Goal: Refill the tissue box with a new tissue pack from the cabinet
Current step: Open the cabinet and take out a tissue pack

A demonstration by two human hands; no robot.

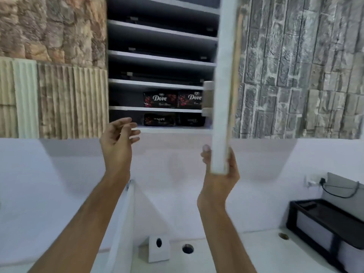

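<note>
The wall cabinet stands open, showing several dark shelves. Black "Dove" tissue packs lie on the second-lowest shelf, and more black packs lie on the lowest shelf. My right hand grips the bottom corner of the white cabinet door, which is seen edge-on. Raised just below and left of the lowest shelf, my left hand has its fingers apart and holds nothing. A white tissue box with a dark oval hole sits on the counter below.
A white counter has a round hole beside the box. A black-framed organiser stands at the right, with a socket and cable behind it. A white partition edge rises by my left forearm. Textured stone panels flank the cabinet.
</note>
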